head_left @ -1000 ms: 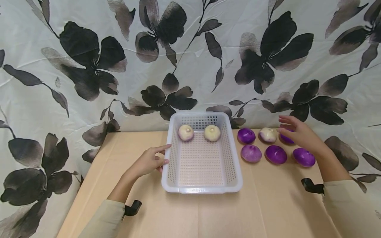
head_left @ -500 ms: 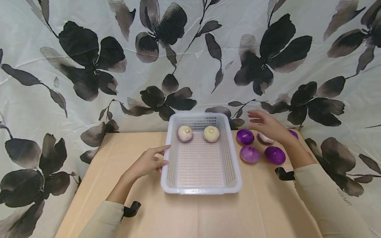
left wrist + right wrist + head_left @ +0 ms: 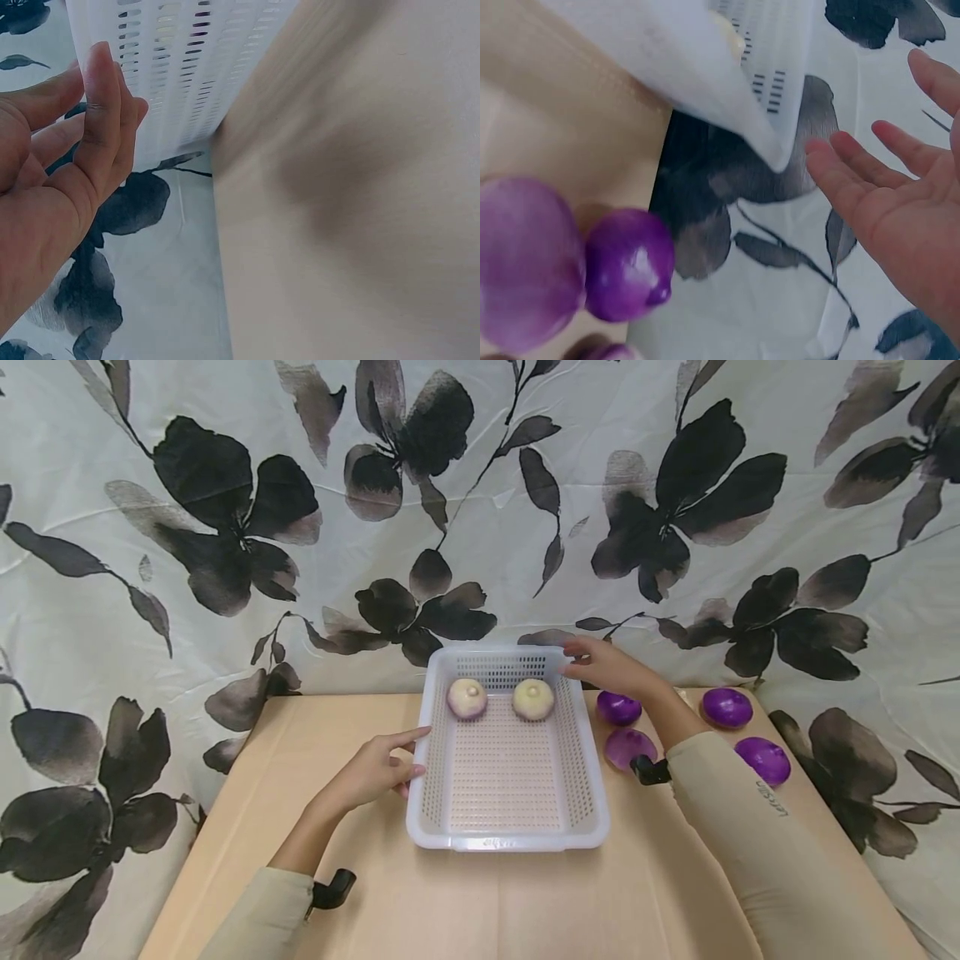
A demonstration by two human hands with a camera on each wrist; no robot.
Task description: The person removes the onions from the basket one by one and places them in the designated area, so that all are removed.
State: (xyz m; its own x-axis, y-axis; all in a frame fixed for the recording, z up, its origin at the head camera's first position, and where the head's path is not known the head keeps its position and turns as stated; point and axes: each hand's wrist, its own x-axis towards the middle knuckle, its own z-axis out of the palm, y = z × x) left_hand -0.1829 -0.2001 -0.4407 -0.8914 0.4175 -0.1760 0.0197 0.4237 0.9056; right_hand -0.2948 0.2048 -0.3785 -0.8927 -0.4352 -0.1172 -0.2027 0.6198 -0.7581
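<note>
A white plastic basket (image 3: 507, 842) stands on the table with two pale onions (image 3: 467, 699) side by side at its far end. At the basket's left rim, my left hand (image 3: 378, 764) touches the side with its index finger and thumb; in the left wrist view its fingers lie against the slotted wall. My right hand (image 3: 606, 665) is at the far right corner of the basket, fingers spread and holding nothing. Beneath and beside the right forearm lie several purple onions (image 3: 727, 707), some hidden by the arm. Close up, the right wrist view shows a glossy purple onion (image 3: 630, 264).
The light wooden table (image 3: 337, 902) ends at the back against a white cloth (image 3: 525, 527) with dark flower prints. Both wrists carry a black camera mount (image 3: 333, 889).
My right hand has moved left from above the onions to the basket's far right corner, without an onion in it. My left hand and the basket stay where they were.
</note>
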